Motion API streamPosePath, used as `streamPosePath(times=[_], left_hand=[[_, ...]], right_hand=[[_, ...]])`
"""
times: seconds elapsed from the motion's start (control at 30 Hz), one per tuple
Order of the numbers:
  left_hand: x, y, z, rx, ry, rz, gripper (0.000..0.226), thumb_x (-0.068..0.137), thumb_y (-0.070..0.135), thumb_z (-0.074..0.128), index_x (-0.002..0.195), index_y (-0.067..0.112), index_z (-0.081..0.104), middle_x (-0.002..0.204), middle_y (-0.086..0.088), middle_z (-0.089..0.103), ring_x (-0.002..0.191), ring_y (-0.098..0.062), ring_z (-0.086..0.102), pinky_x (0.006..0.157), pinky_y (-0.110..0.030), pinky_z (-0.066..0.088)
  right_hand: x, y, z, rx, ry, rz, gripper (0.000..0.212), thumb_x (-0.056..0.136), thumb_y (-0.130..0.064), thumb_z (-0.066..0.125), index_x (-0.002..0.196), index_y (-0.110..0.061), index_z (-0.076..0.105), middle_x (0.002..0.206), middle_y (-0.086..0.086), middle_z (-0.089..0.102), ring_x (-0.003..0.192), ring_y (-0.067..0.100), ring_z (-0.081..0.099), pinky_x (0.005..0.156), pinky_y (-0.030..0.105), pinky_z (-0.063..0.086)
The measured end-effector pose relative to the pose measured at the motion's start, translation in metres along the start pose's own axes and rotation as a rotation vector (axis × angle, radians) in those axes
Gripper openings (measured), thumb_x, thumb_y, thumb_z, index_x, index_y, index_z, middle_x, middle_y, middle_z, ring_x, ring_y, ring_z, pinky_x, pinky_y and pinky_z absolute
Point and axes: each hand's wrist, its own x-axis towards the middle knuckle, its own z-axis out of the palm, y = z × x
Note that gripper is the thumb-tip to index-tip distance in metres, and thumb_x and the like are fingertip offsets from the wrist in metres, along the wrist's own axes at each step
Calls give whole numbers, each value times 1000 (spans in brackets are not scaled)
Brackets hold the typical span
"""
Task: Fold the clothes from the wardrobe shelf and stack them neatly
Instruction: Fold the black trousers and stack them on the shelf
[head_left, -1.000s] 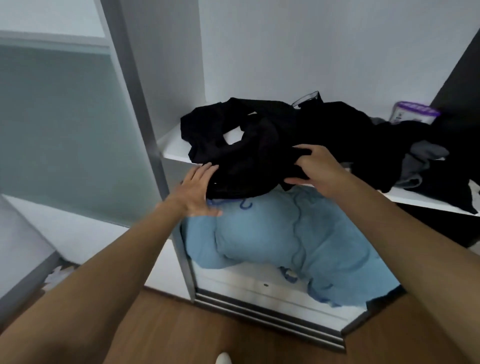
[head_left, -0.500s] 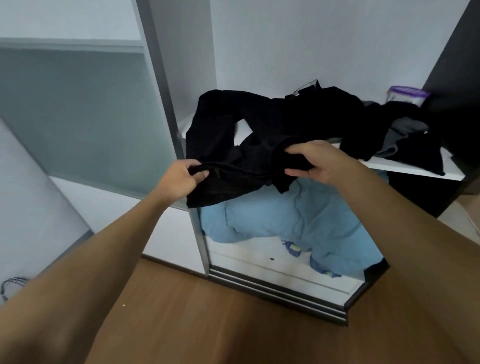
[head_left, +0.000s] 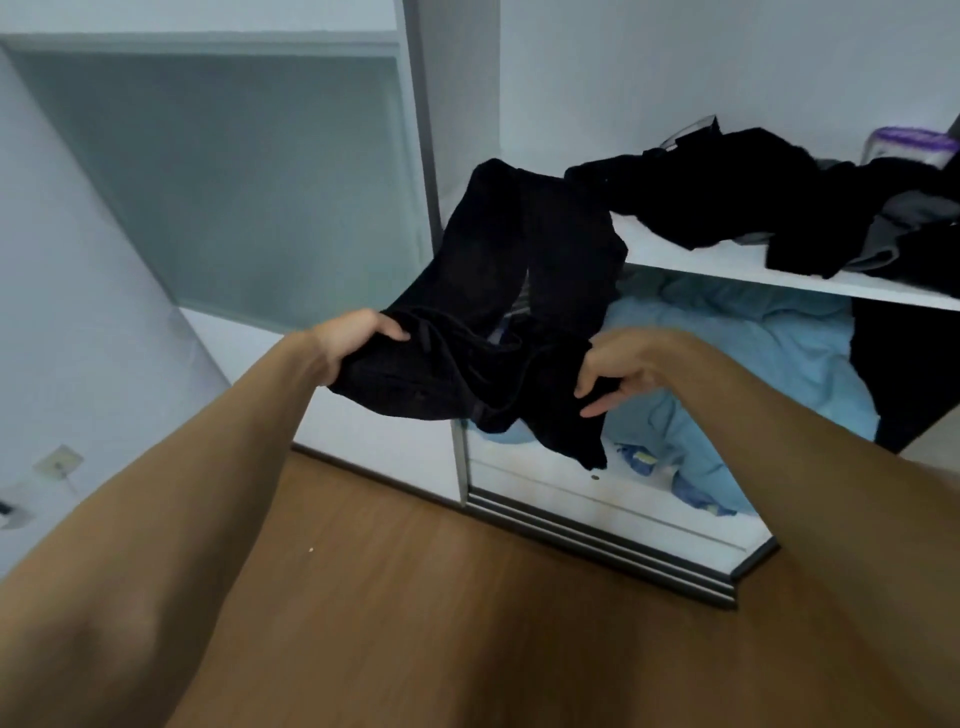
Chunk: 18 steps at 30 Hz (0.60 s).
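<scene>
Both hands hold the black garment (head_left: 498, 291), whose far end reaches the wardrobe shelf (head_left: 675, 254). The left hand (head_left: 358, 332) has its grip clamped on one end, and the right hand (head_left: 623, 364) pinches the other. Fetching seems underway; next it needs lifting clear and spreading to fold.

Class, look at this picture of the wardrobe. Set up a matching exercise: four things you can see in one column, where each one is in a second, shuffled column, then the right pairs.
Things
1. black garment
2. pile of dark clothes
3. light blue fabric
4. purple-lidded container

Places
A. below the white shelf
B. gripped by the left hand and the right hand
C. at the back of the shelf, far right
D. heaped on top of the shelf

Pairs: 1-B, 2-D, 3-A, 4-C
</scene>
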Motion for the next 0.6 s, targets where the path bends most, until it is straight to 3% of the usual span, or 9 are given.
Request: streamPosePath(times=[0.17, 0.33, 0.4, 0.53, 0.6], left_hand=[[7, -55, -28, 44, 15, -130, 24, 80, 23, 68, 95, 6, 70, 80, -17, 76, 75, -31, 71, 70, -34, 56], [27, -93, -50, -212, 180, -20, 20, 82, 13, 66, 101, 8, 66, 91, -13, 69, 76, -28, 67, 63, -32, 53], [35, -102, -59, -310, 263, 10, 20, 81, 9, 68, 100, 7, 64, 86, -9, 67, 72, -23, 65, 64, -31, 52], [45, -114, -65, -378, 361, 35, 13, 76, 3, 76, 79, 5, 63, 78, -8, 65, 63, -21, 63, 54, -29, 52], [48, -118, -63, -423, 392, 73, 16, 78, 4, 78, 89, 3, 67, 82, -9, 68, 69, -23, 66, 63, -32, 56]], right_hand=[[10, 5, 59, 12, 53, 33, 22, 87, 7, 60, 106, -3, 66, 114, 13, 63, 103, 27, 65, 62, 31, 61], [18, 8, 89, 301, 345, -60, 14, 83, -1, 68, 89, -12, 62, 102, 6, 64, 89, 16, 62, 45, 20, 52], [20, 10, 93, 376, 451, -107, 13, 81, -5, 71, 85, -13, 62, 93, 5, 65, 79, 14, 62, 45, 19, 49], [19, 12, 102, 334, 548, -180, 13, 78, -9, 76, 79, -16, 66, 79, 1, 68, 71, 11, 63, 53, 22, 47], [18, 17, 105, 368, 564, -221, 11, 76, -9, 77, 79, -18, 70, 75, -2, 71, 63, 8, 65, 52, 19, 47]])
